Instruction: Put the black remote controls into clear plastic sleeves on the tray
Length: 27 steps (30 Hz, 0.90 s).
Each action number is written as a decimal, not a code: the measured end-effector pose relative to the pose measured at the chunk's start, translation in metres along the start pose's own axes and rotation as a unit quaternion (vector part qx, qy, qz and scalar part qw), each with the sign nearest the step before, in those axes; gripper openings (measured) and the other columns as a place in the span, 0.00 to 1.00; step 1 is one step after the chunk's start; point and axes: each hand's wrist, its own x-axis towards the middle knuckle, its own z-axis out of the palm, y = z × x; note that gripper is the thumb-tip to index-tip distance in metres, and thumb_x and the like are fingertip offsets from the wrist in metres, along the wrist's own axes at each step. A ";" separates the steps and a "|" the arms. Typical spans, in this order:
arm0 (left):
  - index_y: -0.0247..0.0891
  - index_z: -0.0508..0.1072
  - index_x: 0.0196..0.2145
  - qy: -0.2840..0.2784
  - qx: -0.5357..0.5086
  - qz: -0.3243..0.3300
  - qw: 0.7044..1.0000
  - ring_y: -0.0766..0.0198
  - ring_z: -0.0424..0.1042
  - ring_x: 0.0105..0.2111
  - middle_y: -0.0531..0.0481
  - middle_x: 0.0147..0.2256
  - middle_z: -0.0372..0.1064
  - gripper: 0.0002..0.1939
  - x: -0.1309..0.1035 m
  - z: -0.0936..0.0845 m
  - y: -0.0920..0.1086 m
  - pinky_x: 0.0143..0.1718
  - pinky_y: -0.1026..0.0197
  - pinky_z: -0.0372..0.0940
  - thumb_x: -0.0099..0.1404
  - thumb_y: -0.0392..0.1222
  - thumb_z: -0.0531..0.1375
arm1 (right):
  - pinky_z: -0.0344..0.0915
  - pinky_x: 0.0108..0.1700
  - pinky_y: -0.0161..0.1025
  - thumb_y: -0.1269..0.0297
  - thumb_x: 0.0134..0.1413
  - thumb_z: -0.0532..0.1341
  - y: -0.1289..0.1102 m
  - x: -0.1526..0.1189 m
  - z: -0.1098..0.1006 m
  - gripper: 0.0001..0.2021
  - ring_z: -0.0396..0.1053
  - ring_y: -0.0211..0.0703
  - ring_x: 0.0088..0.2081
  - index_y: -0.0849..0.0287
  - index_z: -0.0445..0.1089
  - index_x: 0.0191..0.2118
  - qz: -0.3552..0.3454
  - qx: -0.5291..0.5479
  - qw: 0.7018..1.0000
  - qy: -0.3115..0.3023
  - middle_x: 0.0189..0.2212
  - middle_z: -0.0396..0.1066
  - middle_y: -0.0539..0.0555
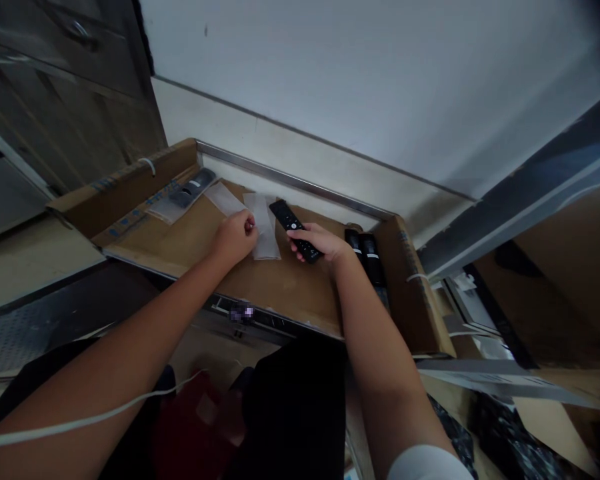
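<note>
Right hand (325,241) grips slim black remote (287,217); left hand (234,239), hold unclear, touches translucent sleeve (267,245) near brown cardboard tray's (290,288) back edge.

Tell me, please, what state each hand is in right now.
Left hand: closed at the translucent sleeve; whether gripping it cannot be told.
Right hand: closed, holding the black remote.

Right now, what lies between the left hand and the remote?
In the head view, a translucent sleeve lies between the left hand and the remote, with cardboard showing beside it.
</note>
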 end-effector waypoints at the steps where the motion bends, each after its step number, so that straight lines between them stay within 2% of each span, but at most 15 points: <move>1: 0.40 0.70 0.34 0.004 -0.011 -0.004 1.000 0.59 0.68 0.32 0.49 0.31 0.70 0.03 0.001 0.000 -0.001 0.39 0.56 0.64 0.61 0.37 0.58 | 0.66 0.18 0.34 0.46 0.50 0.71 -0.002 -0.003 -0.001 0.20 0.70 0.40 0.20 0.59 0.70 0.34 0.019 -0.021 0.999 -0.025 0.24 0.74 0.53; 5: 0.39 0.71 0.33 -0.009 -0.035 -0.014 0.999 0.60 0.68 0.31 0.50 0.30 0.71 0.03 0.002 0.001 -0.003 0.37 0.58 0.64 0.60 0.38 0.60 | 0.65 0.17 0.33 0.36 0.52 0.66 -0.008 -0.012 -0.003 0.27 0.68 0.38 0.17 0.61 0.73 0.33 0.067 -0.095 0.987 -0.116 0.20 0.72 0.53; 10: 0.38 0.72 0.32 -0.006 -0.065 -0.021 0.998 0.62 0.69 0.29 0.50 0.29 0.72 0.03 0.002 0.003 -0.004 0.36 0.58 0.64 0.60 0.40 0.61 | 0.64 0.17 0.30 0.38 0.52 0.66 -0.014 -0.018 -0.006 0.28 0.67 0.35 0.16 0.63 0.76 0.39 0.079 -0.139 0.967 -0.199 0.21 0.73 0.51; 14: 0.38 0.73 0.32 -0.002 -0.066 -0.014 0.998 0.62 0.69 0.28 0.50 0.28 0.72 0.04 0.001 0.003 -0.003 0.34 0.59 0.65 0.60 0.41 0.62 | 0.64 0.18 0.29 0.41 0.51 0.69 -0.010 -0.013 -0.006 0.28 0.69 0.34 0.17 0.63 0.75 0.45 0.086 -0.138 0.968 -0.190 0.24 0.76 0.51; 20: 0.37 0.75 0.33 0.002 -0.087 0.025 0.996 0.62 0.70 0.29 0.49 0.30 0.74 0.06 0.000 0.005 -0.006 0.34 0.60 0.66 0.60 0.42 0.61 | 0.64 0.16 0.28 0.45 0.53 0.70 -0.005 -0.008 -0.006 0.23 0.68 0.33 0.17 0.60 0.73 0.45 0.066 -0.111 0.981 -0.143 0.24 0.76 0.50; 27: 0.36 0.79 0.37 0.012 -0.093 0.050 0.994 0.63 0.70 0.29 0.48 0.31 0.75 0.09 0.002 0.008 -0.012 0.35 0.59 0.67 0.59 0.39 0.61 | 0.69 0.19 0.30 0.45 0.49 0.71 -0.007 -0.013 -0.014 0.27 0.70 0.35 0.20 0.61 0.73 0.48 0.055 -0.120 0.978 -0.162 0.27 0.77 0.52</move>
